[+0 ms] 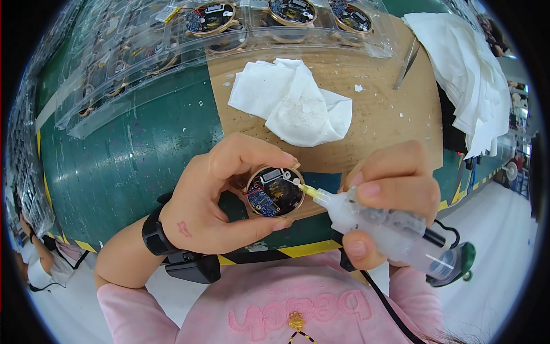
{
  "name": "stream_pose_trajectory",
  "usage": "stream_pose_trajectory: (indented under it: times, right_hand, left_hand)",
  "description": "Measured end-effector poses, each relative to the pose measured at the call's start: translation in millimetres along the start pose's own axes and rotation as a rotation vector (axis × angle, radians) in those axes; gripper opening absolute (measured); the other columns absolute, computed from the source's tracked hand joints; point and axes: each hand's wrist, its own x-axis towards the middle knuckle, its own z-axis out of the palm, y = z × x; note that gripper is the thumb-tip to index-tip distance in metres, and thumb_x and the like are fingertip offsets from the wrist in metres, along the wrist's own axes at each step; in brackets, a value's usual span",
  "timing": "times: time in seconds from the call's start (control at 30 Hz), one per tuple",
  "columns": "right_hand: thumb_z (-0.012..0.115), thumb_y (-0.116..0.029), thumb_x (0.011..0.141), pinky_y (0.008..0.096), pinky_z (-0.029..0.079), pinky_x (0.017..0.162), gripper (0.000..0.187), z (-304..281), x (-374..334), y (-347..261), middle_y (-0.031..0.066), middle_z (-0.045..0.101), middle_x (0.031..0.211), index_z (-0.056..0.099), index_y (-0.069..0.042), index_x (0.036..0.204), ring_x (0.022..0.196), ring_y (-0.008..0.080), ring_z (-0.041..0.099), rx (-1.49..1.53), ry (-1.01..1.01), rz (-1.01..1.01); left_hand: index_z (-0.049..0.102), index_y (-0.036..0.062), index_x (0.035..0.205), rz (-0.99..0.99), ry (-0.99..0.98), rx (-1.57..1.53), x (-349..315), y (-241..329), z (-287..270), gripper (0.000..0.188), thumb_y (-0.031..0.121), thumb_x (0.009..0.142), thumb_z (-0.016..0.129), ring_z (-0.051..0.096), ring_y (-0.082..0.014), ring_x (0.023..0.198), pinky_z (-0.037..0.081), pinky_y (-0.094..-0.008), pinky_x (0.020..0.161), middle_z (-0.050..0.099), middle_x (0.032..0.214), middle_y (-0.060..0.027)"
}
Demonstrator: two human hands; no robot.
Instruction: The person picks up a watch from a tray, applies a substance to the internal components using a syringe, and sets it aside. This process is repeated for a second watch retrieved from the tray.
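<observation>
Between the thumb and fingers of my left hand [197, 198] is a round watch case [278, 198], gold-rimmed and open, with a small blue circuit board, thin wires and dark parts inside. My right hand [395, 186] grips a glue syringe [372, 221], a clear barrel filled with white paste and fitted with a yellowish needle tip. That tip points at the white spot on the right side of the case's inside; whether it touches cannot be made out. Just beyond both hands, a crumpled white cloth [298, 106] with dried residue rests on a cardboard sheet [378, 109].
Clear plastic trays [132, 71] hold several similar watch cases [292, 11] at the far side and far left of the green bench [143, 155]. Metal tweezers [407, 62] lie on the cardboard's right, beside a stack of white cloths [467, 74]. Yellow-black tape [309, 249] lines the near edge.
</observation>
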Motion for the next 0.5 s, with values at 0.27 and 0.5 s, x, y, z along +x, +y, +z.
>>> stream_pose_trajectory:
  times: [0.27, 0.5]
  right_hand:
    - [0.073, -0.041, 0.077, 0.0266, 0.044, 0.060, 0.044, 0.1, 8.3, 3.8, 0.0119, 0.051, 0.086, 0.054, -0.008, 0.098, 0.068, 0.0162, 0.051, 0.163, 0.027, 0.251]
    - [0.073, -0.042, 0.076, 0.0263, 0.040, 0.062, 0.043, 1.9, 11.1, 8.7, 0.0109, 0.053, 0.084, 0.055, -0.009, 0.096, 0.072, 0.0158, 0.050, 0.145, 0.016, 0.233]
  left_hand:
    - [0.055, 0.0056, 0.121, -0.071, -0.039, 0.124, -0.3, -0.1, 2.3, 0.051, -0.001, 0.073, 0.072, 0.064, -0.0128, 0.090, 0.053, -0.0232, 0.069, 0.060, 0.108, -0.0062]
    - [0.057, 0.0050, 0.118, -0.003, -0.052, 0.204, 1.9, -1.9, 2.0, 0.050, -0.001, 0.070, 0.072, 0.065, -0.0160, 0.086, 0.051, -0.0245, 0.069, 0.062, 0.104, -0.0078]
